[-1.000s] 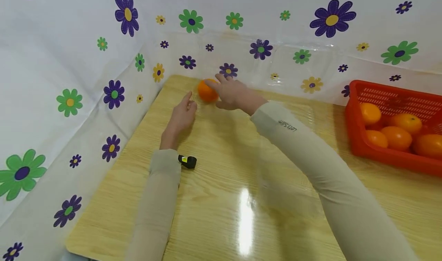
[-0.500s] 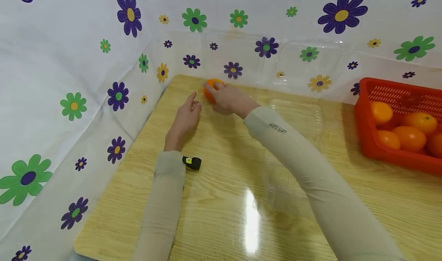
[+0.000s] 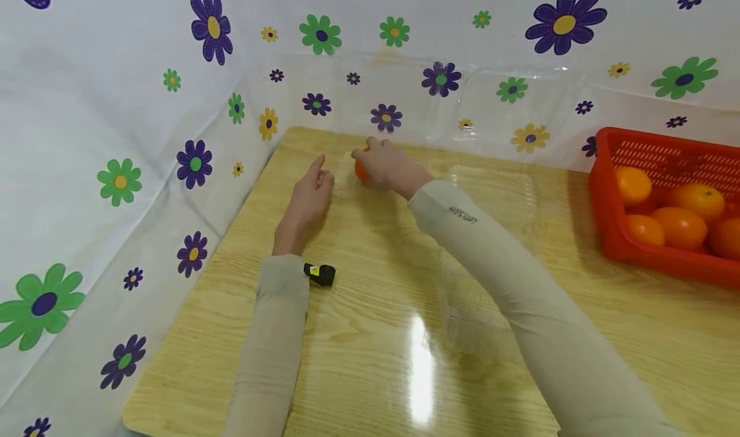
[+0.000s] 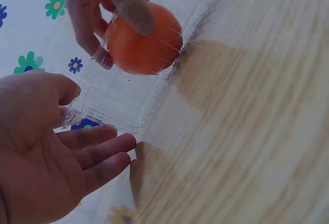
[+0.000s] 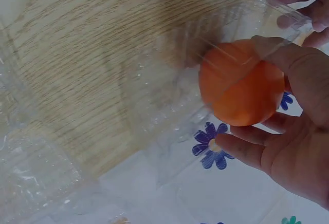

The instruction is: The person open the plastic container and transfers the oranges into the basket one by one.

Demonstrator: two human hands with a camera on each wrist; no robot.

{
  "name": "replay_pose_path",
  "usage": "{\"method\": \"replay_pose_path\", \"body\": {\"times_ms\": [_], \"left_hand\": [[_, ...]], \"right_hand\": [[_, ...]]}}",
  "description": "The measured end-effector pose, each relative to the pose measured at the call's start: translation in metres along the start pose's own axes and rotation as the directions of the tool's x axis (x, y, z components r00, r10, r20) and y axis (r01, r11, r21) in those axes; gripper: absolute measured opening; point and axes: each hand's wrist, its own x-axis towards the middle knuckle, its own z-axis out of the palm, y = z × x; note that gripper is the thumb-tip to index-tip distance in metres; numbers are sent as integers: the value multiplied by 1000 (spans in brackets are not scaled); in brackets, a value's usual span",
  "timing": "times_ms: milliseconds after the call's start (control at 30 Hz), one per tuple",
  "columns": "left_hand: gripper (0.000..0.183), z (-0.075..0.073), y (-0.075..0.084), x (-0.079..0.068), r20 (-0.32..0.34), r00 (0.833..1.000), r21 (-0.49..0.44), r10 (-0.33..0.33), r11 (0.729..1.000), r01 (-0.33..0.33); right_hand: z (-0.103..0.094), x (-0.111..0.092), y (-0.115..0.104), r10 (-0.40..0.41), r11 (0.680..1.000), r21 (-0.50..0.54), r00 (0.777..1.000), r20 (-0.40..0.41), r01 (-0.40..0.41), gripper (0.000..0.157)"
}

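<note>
In the head view my right hand (image 3: 388,164) grips an orange (image 3: 361,169) near the far left corner of the table. The right wrist view shows thumb and fingers on either side of the orange (image 5: 241,82), inside a clear plastic container (image 5: 164,90). Beside it, my left hand (image 3: 308,196) rests at the container's near left end. Its fingers (image 4: 110,170) are fairly straight and touch the plastic container (image 4: 115,98), with the thumb close to the rim. The container's outline is hard to make out in the head view.
A red basket (image 3: 665,267) with several oranges (image 3: 679,228) stands at the right. Another clear plastic container (image 3: 485,283) lies on the wooden table (image 3: 358,360), partly behind the right sleeve. A black device (image 3: 321,274) shows by the left cuff. Flowered cloth (image 3: 231,13) borders the table.
My right hand has come round the orange, which now sits a little further right and is mostly covered by the hand. The left hand stays nearly in place.
</note>
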Motion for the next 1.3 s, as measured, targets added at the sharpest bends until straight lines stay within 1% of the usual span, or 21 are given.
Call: {"method": "replay_pose_path", "body": {"times_ms": [133, 233, 367, 533, 633, 733, 833, 900, 967, 1067, 1200, 1300], "left_hand": [[60, 2, 5, 0, -4, 1000, -7, 20, 1000, -20], [59, 4, 9, -1, 7, 1000, -11, 25, 1000, -25], [59, 8, 13, 0, 19, 999, -11, 32, 999, -32], [59, 9, 15, 2, 7, 999, 3, 36, 999, -36], [58, 9, 15, 2, 11, 999, 8, 32, 999, -32], [58, 7, 12, 3, 27, 999, 14, 38, 999, -38], [58, 5, 8, 3, 33, 999, 18, 36, 999, -37], [58, 4, 6, 3, 36, 999, 22, 29, 999, -30], [58, 2, 5, 1, 35, 999, 26, 24, 999, -25], [58, 0, 3, 1, 34, 999, 27, 25, 999, -26], [57, -3, -1, 1, 29, 999, 26, 20, 999, -20], [57, -5, -5, 2, 30, 1000, 33, 4, 999, -5]], "right_hand": [[4, -5, 10, 24, 997, 67, 1000, -15, -23, 63], [7, -10, 18, 41, 995, 90, 999, -16, -39, 64], [8, -13, 25, 45, 997, 68, 999, -23, -44, 65], [3, -14, 28, 17, 1000, 15, 999, -28, -17, 65], [-3, -16, 30, 17, 1000, 21, 1000, -13, -16, 67], [-11, -18, 34, 39, 999, 23, 999, -3, -39, 72], [-19, -22, 40, 58, 998, 8, 998, -16, -58, 74], [-23, -26, 43, 54, 999, -3, 998, -28, -54, 73], [-27, -31, 46, 41, 999, 0, 997, -60, -41, 73], [-33, -39, 51, 8, 1000, -6, 989, -148, -9, 71], [-39, -49, 57, -33, 999, -37, 959, -281, 24, 70], [-43, -55, 62, -53, 998, -57, 935, -350, 35, 69]]}}
